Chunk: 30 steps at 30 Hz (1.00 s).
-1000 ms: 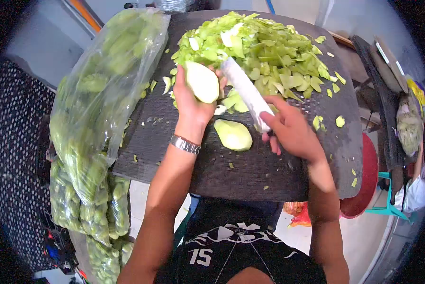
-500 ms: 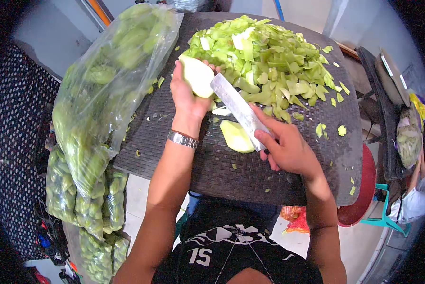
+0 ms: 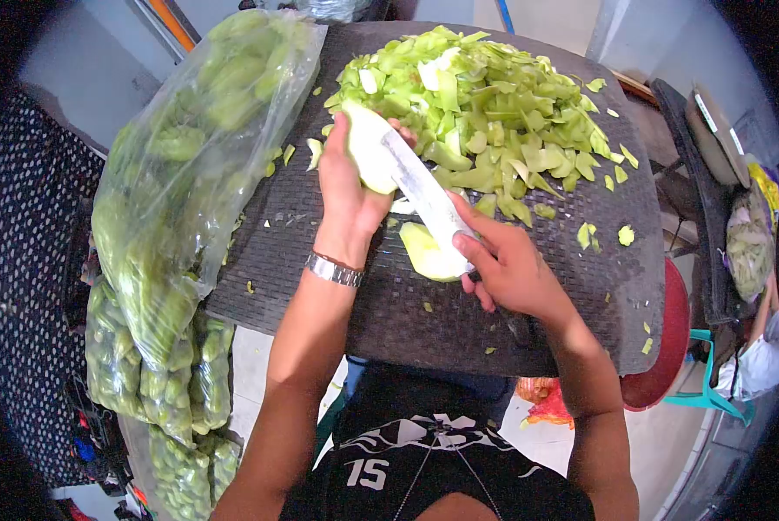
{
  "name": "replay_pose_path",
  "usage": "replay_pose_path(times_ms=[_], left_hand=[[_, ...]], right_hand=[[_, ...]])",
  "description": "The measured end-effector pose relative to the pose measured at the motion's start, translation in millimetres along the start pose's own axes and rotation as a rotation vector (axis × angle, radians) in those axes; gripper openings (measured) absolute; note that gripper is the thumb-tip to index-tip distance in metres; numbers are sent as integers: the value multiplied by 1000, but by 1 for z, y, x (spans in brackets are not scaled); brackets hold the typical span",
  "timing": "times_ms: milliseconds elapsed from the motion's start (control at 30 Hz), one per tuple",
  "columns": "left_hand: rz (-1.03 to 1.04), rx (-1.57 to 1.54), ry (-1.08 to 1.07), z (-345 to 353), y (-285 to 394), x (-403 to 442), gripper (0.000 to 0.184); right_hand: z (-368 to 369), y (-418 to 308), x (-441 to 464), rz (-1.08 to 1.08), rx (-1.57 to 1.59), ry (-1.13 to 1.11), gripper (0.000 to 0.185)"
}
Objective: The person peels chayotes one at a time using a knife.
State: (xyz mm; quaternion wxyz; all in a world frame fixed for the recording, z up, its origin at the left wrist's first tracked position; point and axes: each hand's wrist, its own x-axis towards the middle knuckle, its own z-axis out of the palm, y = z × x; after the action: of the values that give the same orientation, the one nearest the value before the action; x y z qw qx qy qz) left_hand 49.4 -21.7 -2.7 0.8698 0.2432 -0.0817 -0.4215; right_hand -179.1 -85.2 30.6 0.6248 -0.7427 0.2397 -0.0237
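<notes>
A pale peeled chayote (image 3: pixel 365 149) rests in my left hand (image 3: pixel 344 187), whose fingers curl around it. My right hand (image 3: pixel 511 260) grips a knife (image 3: pixel 429 193) with a broad, light blade. The blade's far end lies against the side of the chayote facing my right hand. Below the blade, on the dark woven tabletop, is another pale green chayote (image 3: pixel 426 250), partly covered by the knife. Just past both hands spreads a large heap of green peelings (image 3: pixel 494 113).
A clear plastic bag of green chayotes (image 3: pixel 181 165) covers the table's left side, with more filled bags (image 3: pixel 164 365) below it. Loose scraps dot the woven table (image 3: pixel 580 304). A red round stool (image 3: pixel 659 347) and a teal stool (image 3: pixel 711 382) stand right.
The blade has shifted slightly left and now overlaps the held chayote more. The chayote has turned a little, and a strip of peel now shows left of my left hand.
</notes>
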Motion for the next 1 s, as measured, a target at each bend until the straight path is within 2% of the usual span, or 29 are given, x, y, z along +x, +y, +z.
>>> replay_pose_path(times_ms=[167, 267, 467, 567, 667, 767, 833, 900, 967, 1000], left_hand=[[-44, -47, 57, 13, -4, -6, 47], [-20, 21, 27, 7, -7, -4, 48], [13, 139, 50, 6, -7, -6, 55], [-40, 121, 94, 2, -9, -3, 57], [-102, 192, 40, -2, -12, -1, 57], [-95, 13, 70, -4, -12, 2, 55], [-90, -37, 136, 8, -8, -7, 53], [-56, -42, 191, 8, -5, -8, 53], [-65, -109, 97, -8, -2, -2, 55], [-52, -136, 81, -8, -1, -3, 56]], right_hand=[[0, 6, 4, 3, 43, -23, 59], [-3, 18, 10, -46, 208, -98, 59], [-12, 13, 10, -25, 268, -164, 55], [-21, 14, 11, -7, 407, -253, 55], [-18, 13, 9, 52, 493, -265, 55], [-12, 8, 7, -10, 356, -120, 56], [-12, 14, 9, -242, 5, 111, 54], [-13, 14, 7, -374, -312, 244, 52], [-13, 6, -1, -400, -588, 288, 51], [-11, 6, -3, -425, -627, 290, 50]])
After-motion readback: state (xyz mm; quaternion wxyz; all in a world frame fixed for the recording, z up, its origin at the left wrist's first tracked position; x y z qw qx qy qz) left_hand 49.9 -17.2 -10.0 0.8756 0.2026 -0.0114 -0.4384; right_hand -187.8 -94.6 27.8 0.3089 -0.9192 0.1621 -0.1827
